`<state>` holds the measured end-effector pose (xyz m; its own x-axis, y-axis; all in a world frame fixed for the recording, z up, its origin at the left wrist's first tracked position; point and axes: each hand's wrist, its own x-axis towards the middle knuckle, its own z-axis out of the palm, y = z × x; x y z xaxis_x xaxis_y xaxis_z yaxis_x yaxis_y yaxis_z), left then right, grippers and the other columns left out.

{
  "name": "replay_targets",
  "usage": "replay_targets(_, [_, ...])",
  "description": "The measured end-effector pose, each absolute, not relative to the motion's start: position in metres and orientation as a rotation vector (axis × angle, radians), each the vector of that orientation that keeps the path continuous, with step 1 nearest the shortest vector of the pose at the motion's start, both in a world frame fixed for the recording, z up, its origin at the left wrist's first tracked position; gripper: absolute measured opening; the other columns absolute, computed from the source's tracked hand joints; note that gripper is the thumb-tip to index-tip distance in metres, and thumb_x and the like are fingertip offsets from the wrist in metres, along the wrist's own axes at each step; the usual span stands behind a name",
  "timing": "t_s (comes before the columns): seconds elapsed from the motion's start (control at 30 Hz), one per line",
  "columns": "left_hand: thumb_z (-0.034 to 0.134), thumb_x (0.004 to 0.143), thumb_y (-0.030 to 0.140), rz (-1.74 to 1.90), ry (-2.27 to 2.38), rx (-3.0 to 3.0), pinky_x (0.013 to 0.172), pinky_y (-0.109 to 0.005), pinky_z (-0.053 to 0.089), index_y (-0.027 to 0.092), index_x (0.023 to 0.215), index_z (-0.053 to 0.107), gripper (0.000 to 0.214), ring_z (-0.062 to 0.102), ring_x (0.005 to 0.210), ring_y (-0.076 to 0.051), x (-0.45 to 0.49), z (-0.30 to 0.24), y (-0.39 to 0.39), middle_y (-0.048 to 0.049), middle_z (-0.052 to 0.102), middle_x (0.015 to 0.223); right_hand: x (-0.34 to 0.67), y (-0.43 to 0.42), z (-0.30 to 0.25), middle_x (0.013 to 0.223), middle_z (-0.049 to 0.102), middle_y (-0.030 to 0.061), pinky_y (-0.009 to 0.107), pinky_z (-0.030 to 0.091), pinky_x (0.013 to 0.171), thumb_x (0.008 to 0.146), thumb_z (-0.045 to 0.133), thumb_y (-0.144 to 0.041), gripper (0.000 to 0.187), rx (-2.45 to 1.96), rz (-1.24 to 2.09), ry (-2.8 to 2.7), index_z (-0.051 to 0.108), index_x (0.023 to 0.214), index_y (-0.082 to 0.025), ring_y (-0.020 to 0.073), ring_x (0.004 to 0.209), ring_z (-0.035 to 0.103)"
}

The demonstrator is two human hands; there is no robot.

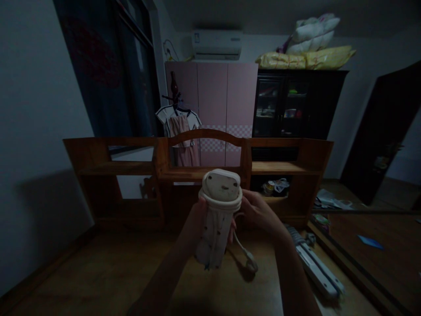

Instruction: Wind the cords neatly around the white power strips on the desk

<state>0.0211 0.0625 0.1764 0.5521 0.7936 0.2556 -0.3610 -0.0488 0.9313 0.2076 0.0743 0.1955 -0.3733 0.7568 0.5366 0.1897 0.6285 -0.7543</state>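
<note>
Two bare hands hold one white power strip [214, 237] in the head view, tilted in the air over the desk [131, 272], its broad end uppermost between the fingers. The left hand [196, 224] clasps its side, thumb just below the turns of white cord [224, 203] that circle it near the top. The right hand [255, 211] is at the opposite edge of those turns, fingers bent and partly hidden behind the strip; in this dim light I cannot tell whether they pinch the cord or only rest against it. Below the right fingers a short loose length hangs down to the plug [251, 264]. The step in hand looks like winding the cord around the strip, and most of it seems wound. The next move probably calls for a steady left grip while the right fingers tuck the loose length snugly in. To the right of the right fingers, beyond the forearm, a longer white strip [315, 268] lies on the desk; ahead of both hands stands a wooden shelf [284, 166].
</note>
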Motion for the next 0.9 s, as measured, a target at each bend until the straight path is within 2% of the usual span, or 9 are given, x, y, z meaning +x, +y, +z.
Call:
replay_targets(0.13, [0.023, 0.065, 0.091, 0.887, 0.214, 1.235, 0.040, -0.027, 0.044, 0.009, 0.077, 0.065, 0.093, 0.059, 0.044, -0.019, 0.013, 0.189, 0.062, -0.0116, 0.064, 0.060, 0.205, 0.077, 0.193, 0.087, 0.064, 0.0036, 0.025, 0.044, 0.067, 0.089, 0.049, -0.053, 0.041, -0.791, 0.754, -1.877, 0.065, 0.101, -0.017, 0.0173, 0.079, 0.057])
replay_targets(0.27, [0.028, 0.065, 0.090, 0.865, 0.097, 1.131, 0.044, -0.030, 0.049, 0.009, 0.077, 0.064, 0.089, 0.059, 0.046, -0.018, 0.002, 0.194, 0.066, -0.0073, 0.061, 0.064, 0.206, 0.075, 0.197, 0.085, 0.063, 0.0029, 0.024, 0.042, 0.067, 0.090, 0.050, -0.048, 0.036, -0.822, 0.672, -1.868, 0.067, 0.101, -0.018, 0.0170, 0.079, 0.056])
replay_targets(0.33, [0.039, 0.062, 0.089, 0.886, 0.043, 1.083, 0.045, -0.029, 0.050, 0.011, 0.077, 0.063, 0.083, 0.058, 0.046, -0.016, -0.002, 0.193, 0.068, -0.0039, 0.059, 0.066, 0.207, 0.073, 0.199, 0.082, 0.063, 0.0027, 0.024, 0.041, 0.064, 0.090, 0.051, -0.047, 0.034, -0.867, 0.614, -1.863, 0.067, 0.097, -0.017, 0.0166, 0.076, 0.055])
replay_targets(0.4, [0.056, 0.065, 0.078, 0.928, 0.029, 1.069, 0.047, -0.026, 0.051, 0.012, 0.079, 0.061, 0.067, 0.057, 0.047, -0.012, -0.006, 0.189, 0.072, -0.0010, 0.058, 0.068, 0.209, 0.068, 0.202, 0.081, 0.062, 0.0024, 0.023, 0.040, 0.062, 0.090, 0.051, -0.045, 0.033, -0.908, 0.565, -1.863, 0.067, 0.094, -0.017, 0.0158, 0.073, 0.054])
replay_targets(0.47, [0.066, 0.071, 0.060, 0.982, 0.083, 1.081, 0.050, -0.023, 0.050, 0.014, 0.083, 0.061, 0.048, 0.056, 0.050, -0.010, -0.008, 0.185, 0.075, 0.0002, 0.057, 0.069, 0.209, 0.062, 0.205, 0.078, 0.061, 0.0017, 0.023, 0.038, 0.059, 0.091, 0.050, -0.044, 0.032, -0.943, 0.511, -1.874, 0.066, 0.093, -0.016, 0.0148, 0.071, 0.053])
replay_targets(0.53, [0.066, 0.077, 0.049, 1.012, 0.204, 1.132, 0.053, -0.023, 0.051, 0.014, 0.086, 0.061, 0.037, 0.058, 0.053, -0.011, -0.009, 0.183, 0.076, -0.0013, 0.059, 0.070, 0.209, 0.056, 0.209, 0.074, 0.059, 0.0006, 0.023, 0.036, 0.058, 0.092, 0.048, -0.043, 0.032, -0.980, 0.444, -1.883, 0.066, 0.091, -0.016, 0.0139, 0.068, 0.051])
replay_targets(0.67, [0.059, 0.082, 0.046, 1.048, 0.513, 1.248, 0.052, -0.025, 0.050, 0.012, 0.087, 0.062, 0.035, 0.063, 0.058, -0.015, -0.005, 0.188, 0.071, -0.0073, 0.065, 0.076, 0.207, 0.046, 0.211, 0.070, 0.060, -0.0004, 0.023, 0.035, 0.056, 0.093, 0.047, -0.039, 0.030, -1.066, 0.299, -1.900, 0.067, 0.089, -0.017, 0.0133, 0.064, 0.051])
replay_targets(0.9, [0.069, 0.074, 0.044, 1.276, 0.773, 1.394, 0.052, -0.028, 0.052, 0.014, 0.102, 0.059, 0.043, 0.067, 0.059, -0.020, 0.004, 0.199, 0.061, -0.0089, 0.070, 0.077, 0.197, 0.040, 0.213, 0.072, 0.065, 0.0013, 0.027, 0.039, 0.059, 0.093, 0.047, -0.032, 0.023, -1.148, 0.104, -1.946, 0.067, 0.091, -0.020, 0.0152, 0.062, 0.057])
